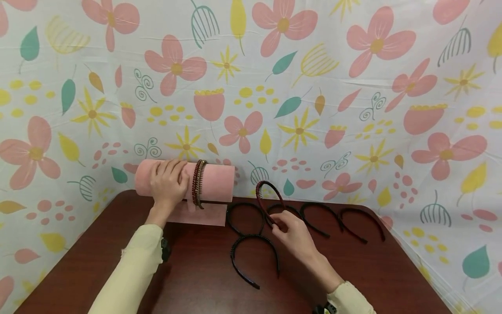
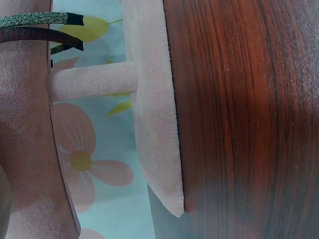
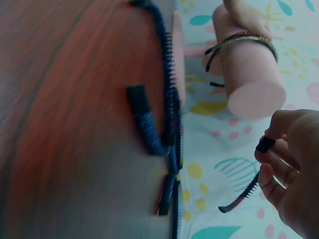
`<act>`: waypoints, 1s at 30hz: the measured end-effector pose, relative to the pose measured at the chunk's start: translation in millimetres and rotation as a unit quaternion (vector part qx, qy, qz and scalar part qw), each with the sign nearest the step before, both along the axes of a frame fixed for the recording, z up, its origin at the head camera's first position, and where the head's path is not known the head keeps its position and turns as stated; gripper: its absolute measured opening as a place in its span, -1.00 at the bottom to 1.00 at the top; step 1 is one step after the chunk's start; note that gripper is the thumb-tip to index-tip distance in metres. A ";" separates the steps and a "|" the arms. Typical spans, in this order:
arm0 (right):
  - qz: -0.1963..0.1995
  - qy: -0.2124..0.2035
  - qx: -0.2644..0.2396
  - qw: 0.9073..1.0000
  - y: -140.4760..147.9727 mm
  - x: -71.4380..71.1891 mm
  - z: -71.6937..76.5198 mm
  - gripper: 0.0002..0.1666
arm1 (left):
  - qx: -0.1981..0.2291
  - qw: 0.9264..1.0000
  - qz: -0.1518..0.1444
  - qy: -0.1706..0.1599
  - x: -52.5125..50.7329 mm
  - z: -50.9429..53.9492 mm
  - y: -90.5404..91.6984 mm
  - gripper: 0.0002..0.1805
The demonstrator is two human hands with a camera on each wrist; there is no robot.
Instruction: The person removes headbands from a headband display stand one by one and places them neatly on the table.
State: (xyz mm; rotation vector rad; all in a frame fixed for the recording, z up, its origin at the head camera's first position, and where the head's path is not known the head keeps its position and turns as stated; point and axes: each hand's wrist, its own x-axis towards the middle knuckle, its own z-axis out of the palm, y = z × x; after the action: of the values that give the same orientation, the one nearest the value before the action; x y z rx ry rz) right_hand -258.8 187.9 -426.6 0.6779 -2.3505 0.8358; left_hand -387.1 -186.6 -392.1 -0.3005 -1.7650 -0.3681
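A pink plush headband stand [image 1: 217,182] has a thick horizontal roll on a short post and flat base. My left hand [image 1: 168,181] grips the roll's left part from above. Round the roll, right of that hand, sit a dark red headband [image 1: 195,185] and a glittery gold-green headband [image 2: 35,20] side by side, their ends hanging below. To the right of the stand, my right hand [image 1: 294,231] pinches a dark red toothed headband [image 1: 259,192] near its ends, raised above the table. In the right wrist view that hand [image 3: 294,169] partly hides the held headband.
On the dark wooden table [image 1: 196,279], a black headband [image 1: 255,237] lies in front. Several dark headbands form a row along the back, including one beside the stand [image 1: 246,205] and one at the far right [image 1: 366,211]. A flower-printed cloth [image 1: 243,87] hangs behind.
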 end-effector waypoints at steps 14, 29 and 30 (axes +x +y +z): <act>-0.048 -0.075 0.042 0.995 26.8 18.2 -9.5 -0.69 | -0.002 1.000 0.002 0.005 1.1 0.9 0.7 -0.59; -0.061 -0.092 0.086 0.990 50.9 34.1 -17.2 -0.73 | -0.001 1.000 -0.004 0.007 0.4 0.8 1.1 -0.59; -0.059 -0.097 0.088 0.990 52.0 35.2 -17.6 -0.74 | -0.002 1.000 -0.004 0.008 0.5 1.0 0.9 -0.59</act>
State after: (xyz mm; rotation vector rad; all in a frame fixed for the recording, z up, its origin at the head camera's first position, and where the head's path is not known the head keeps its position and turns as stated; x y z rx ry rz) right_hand -223.5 239.9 -444.2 0.5417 -2.6346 0.6747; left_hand -386.5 -185.7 -391.1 -0.3114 -1.7487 -0.3670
